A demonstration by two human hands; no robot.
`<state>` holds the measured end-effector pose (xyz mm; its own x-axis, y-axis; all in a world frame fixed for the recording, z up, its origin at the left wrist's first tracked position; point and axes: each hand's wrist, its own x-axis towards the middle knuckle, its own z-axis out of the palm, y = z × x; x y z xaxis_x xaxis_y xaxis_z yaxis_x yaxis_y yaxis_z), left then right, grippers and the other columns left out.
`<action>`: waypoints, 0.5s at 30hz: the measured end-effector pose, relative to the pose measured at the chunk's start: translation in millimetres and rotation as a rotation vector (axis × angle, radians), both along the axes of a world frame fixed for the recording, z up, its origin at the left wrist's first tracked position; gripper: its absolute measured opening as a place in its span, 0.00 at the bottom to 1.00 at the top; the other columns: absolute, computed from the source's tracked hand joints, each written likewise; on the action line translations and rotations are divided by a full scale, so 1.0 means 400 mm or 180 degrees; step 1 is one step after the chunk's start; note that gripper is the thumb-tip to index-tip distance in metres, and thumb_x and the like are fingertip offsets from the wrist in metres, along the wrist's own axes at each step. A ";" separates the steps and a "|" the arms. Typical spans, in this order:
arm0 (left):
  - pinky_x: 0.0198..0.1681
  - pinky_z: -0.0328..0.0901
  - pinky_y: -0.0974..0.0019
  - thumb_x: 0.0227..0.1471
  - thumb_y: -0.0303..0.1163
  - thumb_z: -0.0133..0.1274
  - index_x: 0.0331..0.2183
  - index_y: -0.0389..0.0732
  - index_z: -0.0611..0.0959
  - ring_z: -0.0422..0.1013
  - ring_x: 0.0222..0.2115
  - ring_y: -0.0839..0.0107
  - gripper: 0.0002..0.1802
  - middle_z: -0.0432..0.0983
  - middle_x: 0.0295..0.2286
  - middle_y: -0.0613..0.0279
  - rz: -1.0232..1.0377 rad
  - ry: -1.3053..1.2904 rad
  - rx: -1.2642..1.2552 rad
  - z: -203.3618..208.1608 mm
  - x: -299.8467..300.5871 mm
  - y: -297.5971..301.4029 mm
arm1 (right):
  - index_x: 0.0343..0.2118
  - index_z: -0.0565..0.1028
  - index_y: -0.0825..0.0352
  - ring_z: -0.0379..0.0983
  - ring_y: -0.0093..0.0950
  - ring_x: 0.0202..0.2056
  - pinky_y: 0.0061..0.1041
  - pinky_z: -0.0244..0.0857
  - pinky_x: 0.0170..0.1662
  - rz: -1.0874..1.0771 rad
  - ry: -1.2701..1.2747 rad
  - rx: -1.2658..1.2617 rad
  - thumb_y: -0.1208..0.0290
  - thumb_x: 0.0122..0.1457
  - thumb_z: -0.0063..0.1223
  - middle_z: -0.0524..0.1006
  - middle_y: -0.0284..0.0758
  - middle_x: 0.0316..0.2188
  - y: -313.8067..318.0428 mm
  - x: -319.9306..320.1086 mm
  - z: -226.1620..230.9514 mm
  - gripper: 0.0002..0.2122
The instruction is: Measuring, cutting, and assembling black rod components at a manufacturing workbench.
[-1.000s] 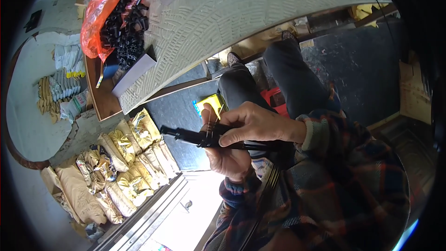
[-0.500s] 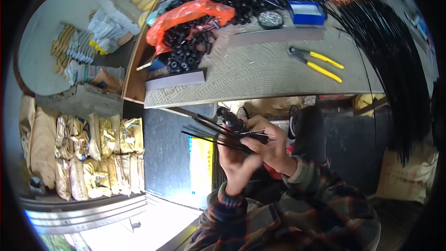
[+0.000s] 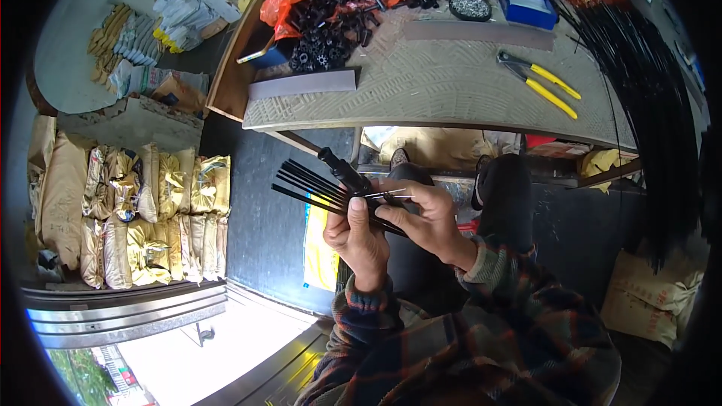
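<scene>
Above my lap, both hands hold a black rib-and-tube assembly resembling part of an umbrella frame. Its short black tube tilts up and to the left, and several thin black ribs fan out leftward beside it. My left hand is closed around the ribs near the tube's lower end, thumb pressed on top. Thumb and fingers of my right hand pinch the assembly from the other side. Thin silvery wires cross between the two hands. Where exactly they join the ribs is too small to tell.
On the bench lie yellow-handled pliers, flat grey strips, a blue box and a dish of small metal pieces. Black parts spill from an orange bag. Long black rods hang at right. Sacks stand left.
My left thumb, blurred and lower before, now presses on the assembly. The tube shows more fully and the ribs look more spread. My view has shifted, with the bench sitting higher.
</scene>
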<state>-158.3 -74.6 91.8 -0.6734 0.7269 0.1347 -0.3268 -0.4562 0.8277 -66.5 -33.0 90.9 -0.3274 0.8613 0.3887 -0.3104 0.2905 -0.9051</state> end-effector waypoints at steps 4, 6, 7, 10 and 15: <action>0.37 0.67 0.70 0.52 0.29 0.50 0.37 0.32 0.76 0.72 0.30 0.70 0.12 0.76 0.32 0.51 0.0014 0.0060 0.0063 0.017 0.001 -0.014 | 0.31 0.74 0.72 0.72 0.24 0.31 0.20 0.64 0.33 -0.0612 -0.0578 0.1156 0.78 0.47 0.59 0.75 0.37 0.29 0.001 -0.012 0.016 0.08; 0.38 0.67 0.70 0.52 0.29 0.50 0.37 0.32 0.76 0.72 0.31 0.71 0.11 0.76 0.32 0.51 0.0079 0.0046 -0.0032 0.018 0.001 -0.020 | 0.29 0.74 0.72 0.70 0.26 0.26 0.20 0.61 0.29 -0.0711 -0.0527 0.1168 0.78 0.45 0.59 0.73 0.37 0.25 -0.002 -0.018 0.013 0.08; 0.38 0.67 0.70 0.52 0.29 0.50 0.37 0.32 0.76 0.72 0.31 0.71 0.11 0.76 0.32 0.51 0.0074 0.0043 -0.0030 0.015 -0.001 -0.021 | 0.29 0.74 0.72 0.70 0.26 0.26 0.20 0.61 0.29 -0.0716 -0.0531 0.1169 0.78 0.45 0.59 0.73 0.37 0.25 0.002 -0.020 0.010 0.08; 0.40 0.66 0.69 0.53 0.29 0.49 0.38 0.32 0.76 0.72 0.33 0.71 0.12 0.75 0.34 0.52 -0.0036 0.0141 0.0068 0.003 -0.005 -0.019 | 0.26 0.73 0.73 0.66 0.20 0.23 0.18 0.58 0.26 -0.0317 -0.0189 0.0576 0.77 0.47 0.59 0.70 0.33 0.22 0.015 -0.019 0.006 0.07; 0.43 0.64 0.69 0.54 0.30 0.47 0.43 0.30 0.72 0.69 0.37 0.71 0.16 0.73 0.39 0.55 -0.0028 0.0361 0.0124 -0.003 0.000 -0.023 | 0.26 0.73 0.74 0.62 0.13 0.25 0.15 0.57 0.25 0.0617 -0.0208 -0.0512 0.76 0.49 0.58 0.70 0.29 0.21 0.035 -0.005 0.004 0.06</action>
<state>-158.3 -83.9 90.8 -0.6458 0.7255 0.2381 -0.2362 -0.4864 0.8412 -68.7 -19.2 92.4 -0.5122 0.8291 0.2243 -0.2856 0.0819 -0.9548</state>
